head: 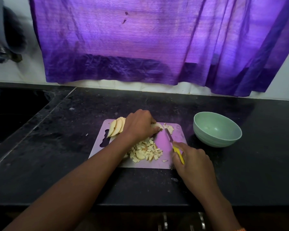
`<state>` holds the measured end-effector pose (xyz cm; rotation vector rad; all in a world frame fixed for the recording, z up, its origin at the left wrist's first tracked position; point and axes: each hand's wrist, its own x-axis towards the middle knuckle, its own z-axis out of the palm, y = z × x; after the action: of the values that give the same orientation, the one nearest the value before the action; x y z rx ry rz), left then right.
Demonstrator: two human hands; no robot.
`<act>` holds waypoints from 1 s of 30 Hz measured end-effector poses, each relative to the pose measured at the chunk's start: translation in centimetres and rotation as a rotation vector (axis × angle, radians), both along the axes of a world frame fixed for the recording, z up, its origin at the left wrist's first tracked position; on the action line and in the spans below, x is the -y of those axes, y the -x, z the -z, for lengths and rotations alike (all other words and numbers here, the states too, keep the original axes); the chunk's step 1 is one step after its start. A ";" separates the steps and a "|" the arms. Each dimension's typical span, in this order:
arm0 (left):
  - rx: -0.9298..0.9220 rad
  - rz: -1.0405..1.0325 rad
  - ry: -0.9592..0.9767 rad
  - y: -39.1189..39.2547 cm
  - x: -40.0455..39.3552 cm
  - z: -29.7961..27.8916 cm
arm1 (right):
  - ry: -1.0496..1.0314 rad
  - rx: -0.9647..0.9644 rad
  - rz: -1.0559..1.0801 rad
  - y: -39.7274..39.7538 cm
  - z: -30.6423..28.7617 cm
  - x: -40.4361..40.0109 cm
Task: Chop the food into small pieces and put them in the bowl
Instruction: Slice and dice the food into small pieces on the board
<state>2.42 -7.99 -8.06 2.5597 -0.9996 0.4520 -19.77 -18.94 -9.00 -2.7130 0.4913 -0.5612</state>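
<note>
A pale cutting board (178,135) lies on the black counter. My left hand (139,125) presses down on an apple slice (157,125) near the board's far edge. My right hand (193,161) grips the yellow-handled knife (178,151), whose blade points toward that slice. A few cut bits (169,128) lie just right of the blade tip. A heap of small apple pieces (146,150) sits in the board's middle. Several uncut slices (116,129) are stacked at the board's far left corner. The green bowl (217,129) stands empty to the right of the board.
A dark sink basin (15,114) is set into the counter at the left. A purple curtain (140,47) hangs over the white tiled wall behind. The counter's front edge (140,205) runs below my arms, with drawer handles underneath.
</note>
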 end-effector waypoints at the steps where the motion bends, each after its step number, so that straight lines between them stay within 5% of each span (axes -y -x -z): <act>1: 0.000 0.008 0.004 0.0 0.0 0.0 | -0.015 0.008 -0.001 0.0 -0.1 0.0; 30: -0.096 0.086 0.029 -0.6 -0.1 0.4 | 0.046 0.006 -0.049 -3.9 -1.0 -0.1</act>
<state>3.03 -7.91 -8.45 2.4764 -1.0554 0.3151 -15.86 -18.81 -7.99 -2.7578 0.4146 -0.5739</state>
